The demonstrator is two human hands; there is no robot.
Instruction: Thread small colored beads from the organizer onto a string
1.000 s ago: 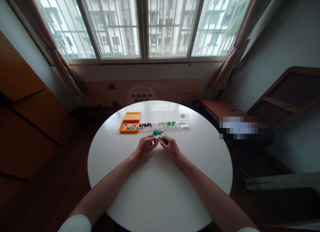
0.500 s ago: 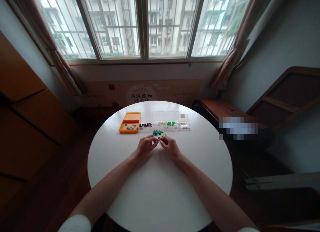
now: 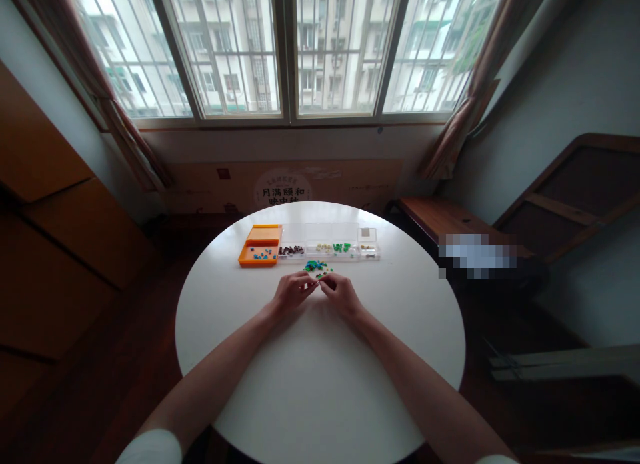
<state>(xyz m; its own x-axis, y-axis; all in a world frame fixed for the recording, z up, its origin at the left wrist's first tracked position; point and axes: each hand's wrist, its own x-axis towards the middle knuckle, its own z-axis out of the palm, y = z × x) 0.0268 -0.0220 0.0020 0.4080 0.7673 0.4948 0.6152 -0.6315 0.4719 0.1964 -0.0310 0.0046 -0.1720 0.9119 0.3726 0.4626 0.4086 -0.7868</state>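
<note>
Both hands rest together near the middle of a round white table (image 3: 320,377). My left hand (image 3: 293,292) and my right hand (image 3: 339,293) are closed, fingertips pinched and meeting over something too small to name. Just beyond the fingertips lies a small pile of green and blue pieces (image 3: 317,267). Farther back stands an orange tray (image 3: 260,246) with a few blue pieces, next to a row of clear compartment boxes (image 3: 330,244) holding dark, pale and green pieces.
A barred window (image 3: 287,51) with curtains fills the back wall. A printed cardboard panel (image 3: 283,184) leans below it. Wooden furniture (image 3: 55,237) stands on the left, a wooden bench (image 3: 440,221) and frame on the right.
</note>
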